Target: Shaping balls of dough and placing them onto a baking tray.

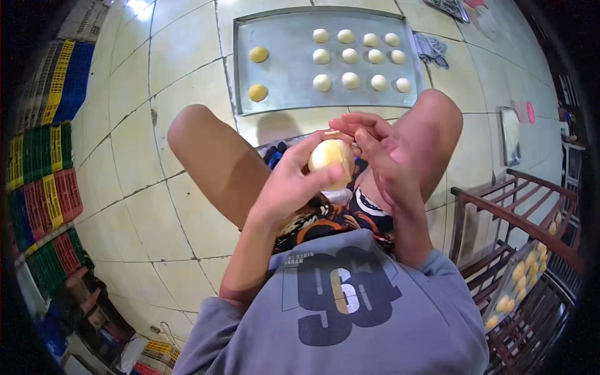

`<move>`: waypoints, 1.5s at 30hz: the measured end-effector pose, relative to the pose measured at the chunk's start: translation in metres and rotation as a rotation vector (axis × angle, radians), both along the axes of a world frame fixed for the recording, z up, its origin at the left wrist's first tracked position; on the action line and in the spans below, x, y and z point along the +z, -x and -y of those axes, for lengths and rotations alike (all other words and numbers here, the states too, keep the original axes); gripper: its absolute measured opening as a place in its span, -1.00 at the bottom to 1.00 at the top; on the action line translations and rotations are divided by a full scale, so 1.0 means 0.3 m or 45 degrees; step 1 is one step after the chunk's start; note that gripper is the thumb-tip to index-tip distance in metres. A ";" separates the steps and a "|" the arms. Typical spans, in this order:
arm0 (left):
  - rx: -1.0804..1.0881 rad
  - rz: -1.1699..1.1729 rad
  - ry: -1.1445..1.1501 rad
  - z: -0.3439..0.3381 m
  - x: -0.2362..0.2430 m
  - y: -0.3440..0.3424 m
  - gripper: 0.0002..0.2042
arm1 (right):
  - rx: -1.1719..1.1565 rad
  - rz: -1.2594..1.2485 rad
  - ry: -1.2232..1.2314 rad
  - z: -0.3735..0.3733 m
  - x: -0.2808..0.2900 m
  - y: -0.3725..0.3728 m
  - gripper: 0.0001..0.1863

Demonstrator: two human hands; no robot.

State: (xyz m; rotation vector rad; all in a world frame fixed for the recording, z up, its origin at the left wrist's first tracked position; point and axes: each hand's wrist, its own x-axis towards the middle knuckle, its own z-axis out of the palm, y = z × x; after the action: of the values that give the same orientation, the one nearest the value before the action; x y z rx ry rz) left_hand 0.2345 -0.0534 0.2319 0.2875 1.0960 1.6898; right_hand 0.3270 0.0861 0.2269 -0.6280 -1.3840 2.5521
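My left hand (297, 175) is closed around a pale dough ball (322, 156), held above my lap with the thumb along its near side. A yellow layer covers part of the ball's surface, and a thin yellowish strip shows at its top. Just to the right of the ball, my right hand (378, 147) has its fingers loosely curved and apart, the tips close to the ball's upper edge. Past my knees lies a metal tray (287, 69). On it sit rows of white dough balls (350, 56) on the right and two yellow-topped balls (258, 54) on the left.
The tray rests on a tiled floor (181, 69). A crumpled cloth (431, 50) lies by its right edge. Stacked plastic crates (53, 194) line the left side. At the right, a brown rack (506, 200) holds a tray with several yellowish balls (520, 272).
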 end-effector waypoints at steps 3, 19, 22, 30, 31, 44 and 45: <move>0.288 0.390 0.112 -0.009 -0.018 0.007 -0.68 | -0.080 -0.064 -0.225 0.035 -0.011 0.003 -0.62; 0.305 0.191 0.092 -0.010 -0.074 -0.007 -0.67 | -0.080 -0.025 -0.470 0.080 -0.001 0.023 -0.61; 0.357 0.288 0.118 -0.007 -0.060 -0.011 -0.66 | -0.142 0.051 -0.187 0.062 -0.024 0.032 -0.62; 0.434 0.535 0.004 -0.002 -0.047 -0.023 -0.65 | -0.229 -0.079 -0.427 0.121 -0.042 0.027 -0.63; 0.464 0.554 -0.001 0.000 -0.056 -0.026 -0.65 | -0.258 -0.072 -0.315 0.121 -0.046 0.032 -0.62; 0.603 0.679 -0.277 -0.022 -0.074 -0.061 -0.68 | -0.444 -0.143 -0.423 0.190 -0.070 0.067 -0.61; 0.644 0.702 -0.263 -0.023 -0.074 -0.063 -0.68 | -0.466 -0.134 -0.334 0.188 -0.066 0.071 -0.61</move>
State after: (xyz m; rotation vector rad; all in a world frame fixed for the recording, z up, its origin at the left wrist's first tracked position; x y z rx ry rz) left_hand 0.2534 -0.0466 0.2096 -0.3470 0.6038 2.1571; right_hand 0.3057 0.0297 0.2071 -0.6231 -1.3883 2.0497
